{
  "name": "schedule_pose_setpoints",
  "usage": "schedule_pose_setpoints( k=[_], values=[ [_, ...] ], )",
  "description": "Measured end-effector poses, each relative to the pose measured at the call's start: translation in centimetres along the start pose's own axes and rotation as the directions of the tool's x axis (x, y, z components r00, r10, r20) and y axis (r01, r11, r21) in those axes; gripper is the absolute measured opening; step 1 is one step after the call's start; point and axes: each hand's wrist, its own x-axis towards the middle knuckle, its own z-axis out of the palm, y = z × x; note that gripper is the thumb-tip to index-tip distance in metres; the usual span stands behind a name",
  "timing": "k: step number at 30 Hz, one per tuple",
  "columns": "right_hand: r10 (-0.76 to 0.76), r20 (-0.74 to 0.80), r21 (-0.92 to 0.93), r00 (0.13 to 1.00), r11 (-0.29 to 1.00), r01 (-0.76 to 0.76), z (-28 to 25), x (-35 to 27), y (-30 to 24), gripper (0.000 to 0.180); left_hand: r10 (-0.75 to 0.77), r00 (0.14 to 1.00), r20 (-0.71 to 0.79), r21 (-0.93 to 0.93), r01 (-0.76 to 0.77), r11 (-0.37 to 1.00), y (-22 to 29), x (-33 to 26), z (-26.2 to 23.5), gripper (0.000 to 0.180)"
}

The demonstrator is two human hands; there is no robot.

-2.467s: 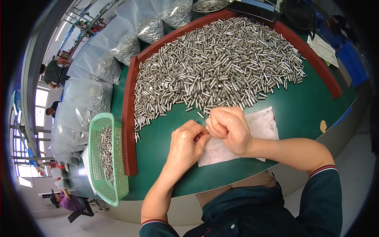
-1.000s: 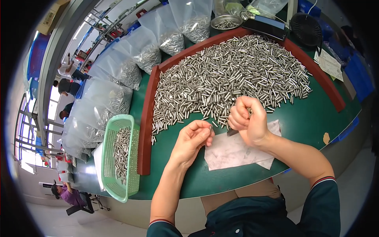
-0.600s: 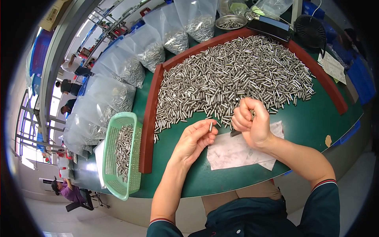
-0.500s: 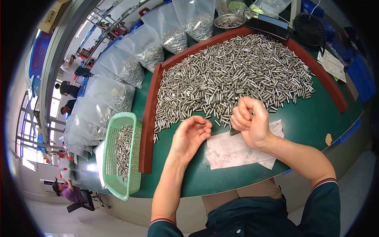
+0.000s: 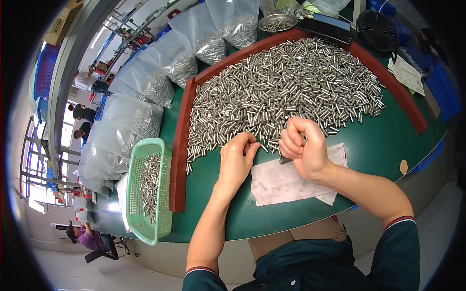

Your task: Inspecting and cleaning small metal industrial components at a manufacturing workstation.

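Here, the heap of small metal cylinders covers the far half of the green table, hemmed in by a curved red-brown rail that runs down the left and arcs round the back. The left hand lies palm down at the near edge of that heap, its fingertips curled onto the nearest cylinders; whether it has pinched one cannot be told. The right hand is closed in a loose fist just beside the heap's near edge, raised over a sheet of white paper; a dark, slim tool tip pokes out beneath the fist, and what else the fist holds is hidden. The 2 hands are near each other but apart.

Left of the rail, a green plastic basket sits at the table's edge with a row of the same cylinders in it. Clear plastic bags of cylinders are stacked along the far left, and a round metal bowl stands behind the rail. A small black fan is at the far right. Other people are at work in the far left background.
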Motion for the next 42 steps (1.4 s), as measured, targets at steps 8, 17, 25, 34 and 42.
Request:
schedule_pose_setpoints(
  k=[8,17,25,34,42],
  values=[
    [0.006,-0.036,0.068,0.999,0.998,-0.004,0.3,0.2,0.1,0.03,-0.237,0.888,0.394,-0.892,0.432,0.136,-1.0,-0.6,-1.9,0.007],
    [0.006,-0.045,0.046,0.999,0.999,-0.004,0.9,0.0,0.1,0.031,-0.171,0.904,0.392,-0.918,0.397,-0.006,-1.8,-1.1,-2.2,0.009],
    [0.013,-0.053,0.052,0.998,0.999,-0.01,0.7,-0.1,0.1,0.031,-0.195,0.881,0.431,-0.847,0.47,0.251,-1.1,-1.5,-2.3,0.014],
    [0.0,-0.064,0.036,0.998,0.999,0.003,0.7,0.0,-0.1,0.03,-0.203,0.887,0.416,-0.82,0.462,0.338,-1.1,-1.3,-1.8,0.014],
    [-0.004,-0.037,0.041,0.999,0.999,0.006,0.6,-0.1,0.0,0.03,-0.208,0.876,0.436,-0.805,0.483,0.345,-1.1,-1.4,-1.9,0.013]
  ],
)
